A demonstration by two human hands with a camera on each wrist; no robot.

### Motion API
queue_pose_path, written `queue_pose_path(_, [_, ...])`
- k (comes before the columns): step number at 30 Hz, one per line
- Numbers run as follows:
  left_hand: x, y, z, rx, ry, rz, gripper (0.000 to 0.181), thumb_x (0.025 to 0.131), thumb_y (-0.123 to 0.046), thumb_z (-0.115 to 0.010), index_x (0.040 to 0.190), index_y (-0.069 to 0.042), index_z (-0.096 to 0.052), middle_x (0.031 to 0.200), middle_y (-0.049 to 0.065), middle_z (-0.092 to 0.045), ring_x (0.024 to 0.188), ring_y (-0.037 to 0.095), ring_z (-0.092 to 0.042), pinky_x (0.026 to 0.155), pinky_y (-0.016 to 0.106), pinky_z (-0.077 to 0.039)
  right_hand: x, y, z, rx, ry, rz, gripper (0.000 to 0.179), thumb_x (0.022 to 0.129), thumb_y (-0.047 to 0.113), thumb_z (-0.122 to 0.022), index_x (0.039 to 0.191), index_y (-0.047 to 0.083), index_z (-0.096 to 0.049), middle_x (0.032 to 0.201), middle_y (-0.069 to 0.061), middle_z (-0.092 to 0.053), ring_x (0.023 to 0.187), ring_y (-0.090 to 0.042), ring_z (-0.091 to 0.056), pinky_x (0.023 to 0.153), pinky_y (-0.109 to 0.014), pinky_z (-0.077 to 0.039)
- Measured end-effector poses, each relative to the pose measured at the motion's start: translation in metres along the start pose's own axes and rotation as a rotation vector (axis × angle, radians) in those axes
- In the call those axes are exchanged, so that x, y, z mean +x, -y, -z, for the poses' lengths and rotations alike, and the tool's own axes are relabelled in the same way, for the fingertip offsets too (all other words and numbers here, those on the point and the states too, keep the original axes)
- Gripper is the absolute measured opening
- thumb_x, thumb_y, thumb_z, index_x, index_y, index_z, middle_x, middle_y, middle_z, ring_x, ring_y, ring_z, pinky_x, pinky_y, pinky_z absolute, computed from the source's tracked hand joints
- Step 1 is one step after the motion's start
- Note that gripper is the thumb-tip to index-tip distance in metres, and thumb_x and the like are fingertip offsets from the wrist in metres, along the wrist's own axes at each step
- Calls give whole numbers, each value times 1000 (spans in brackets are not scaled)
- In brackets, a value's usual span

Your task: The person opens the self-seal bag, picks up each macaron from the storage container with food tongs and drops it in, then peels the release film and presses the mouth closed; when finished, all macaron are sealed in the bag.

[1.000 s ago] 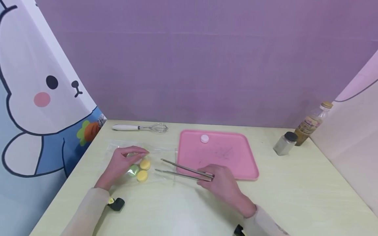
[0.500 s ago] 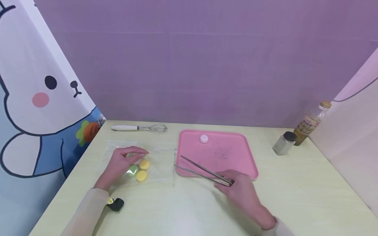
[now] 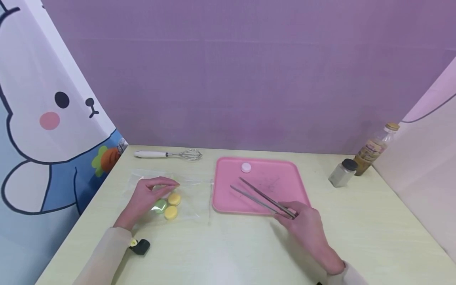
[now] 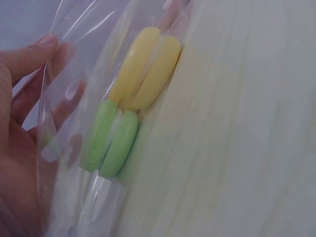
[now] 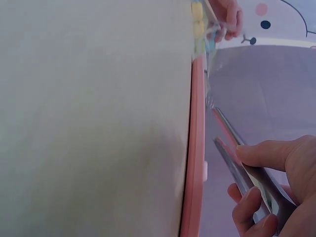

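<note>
My left hand (image 3: pixel 142 200) pinches the upper film of a clear plastic bag (image 3: pixel 194 196) lying at the left of the table. Inside the bag are two yellow macarons (image 3: pixel 171 213) and a green macaron (image 3: pixel 160 206); in the left wrist view the green macaron (image 4: pixel 111 140) stands against a yellow one. My right hand (image 3: pixel 309 227) holds long metal tweezers (image 3: pixel 267 197) by the hinge end, their tips apart with nothing between them, over the pink tray (image 3: pixel 224 200). Near the tray's far edge sits a pale pink round piece (image 3: pixel 246 167), about macaron size.
A whisk (image 3: pixel 151 154) with a white handle lies behind the bag. At the back right stand a black-capped jar (image 3: pixel 342 173) and a bottle (image 3: pixel 373 150) of brown liquid. A purple cloth (image 3: pixel 231 91) hangs behind the table's far edge.
My right hand has moved right with the tweezers, whose tips went from over the bag to over the tray. My left hand has kept its place on the bag.
</note>
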State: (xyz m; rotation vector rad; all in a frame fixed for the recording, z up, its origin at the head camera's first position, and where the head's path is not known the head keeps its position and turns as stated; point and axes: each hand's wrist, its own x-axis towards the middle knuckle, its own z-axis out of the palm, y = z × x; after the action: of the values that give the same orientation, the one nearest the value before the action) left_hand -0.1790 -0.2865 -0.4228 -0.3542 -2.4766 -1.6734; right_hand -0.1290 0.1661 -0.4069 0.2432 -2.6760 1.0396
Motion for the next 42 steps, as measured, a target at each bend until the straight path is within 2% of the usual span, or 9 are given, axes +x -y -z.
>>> queue_pose_path(4, [0,0,0,-1,0,6,17,95,-24,-74,109,-15,-80,110,2,-75,111,9,-63,107,52,-37,5,-6,3,-40,-22,4,35,77,19,-90,109,13,-78,69,6,-64,44,-4,-41,39,-25,-37])
queue_pose_path(10, [-1,0,0,-6,-2,6,17,95,-24,-74,108,-15,-80,110,2,-75,110,9,-63,108,53,-37,14,-13,6,-77,-51,-4,35,77,20,-89,109,11,-78,85,-5,-75,51,-9,-48,45,-26,-41])
queue_pose_path(14, [-1,0,0,-5,-5,10,18,95,-25,-74,108,-15,-80,110,2,-75,110,9,-63,108,53,-37,20,-14,6,-95,-56,-23,34,79,21,-88,110,9,-78,95,-9,-76,60,-13,-53,50,-28,-42])
queue_pose_path(16, [-1,-1,0,-5,-7,14,18,95,-25,-74,108,-15,-80,110,2,-74,110,10,-63,108,53,-38,23,-14,6,-91,-46,-52,34,80,22,-87,111,10,-78,98,-11,-76,59,-14,-53,49,-29,-42])
queue_pose_path(22, [-1,0,0,-14,-4,12,17,95,-25,-74,108,-15,-80,110,2,-75,110,11,-64,108,51,-39,31,-13,4,-80,-26,-108,35,82,25,-85,113,10,-77,96,-12,-75,50,-13,-52,41,-29,-41])
queue_pose_path(31, [-1,-1,0,-6,-9,19,18,95,-26,-74,108,-16,-80,110,2,-74,111,10,-63,108,55,-37,44,-13,-5,-101,-38,-67,33,82,21,-85,110,6,-77,88,-9,-74,55,-14,-51,43,-29,-39])
queue_pose_path(34, [-1,-1,-1,-7,-9,12,18,95,-25,-74,108,-14,-80,110,2,-75,110,10,-64,108,54,-37,47,-12,-7,-95,-19,-85,33,83,22,-84,111,7,-77,88,-9,-74,56,-15,-53,42,-29,-38])
queue_pose_path(40, [-1,0,-1,-3,-9,14,18,95,-24,-74,109,-13,-80,110,2,-75,110,10,-64,108,54,-37,53,-9,-12,-82,1,-121,33,83,24,-83,112,9,-78,93,-9,-75,63,-17,-56,47,-31,-41])
queue_pose_path(42, [-2,0,-1,-3,-8,16,18,95,-24,-74,109,-14,-80,110,2,-74,110,10,-64,108,53,-38,54,-8,-14,-80,6,-128,33,83,24,-83,112,9,-78,93,-9,-75,61,-16,-55,46,-31,-41])
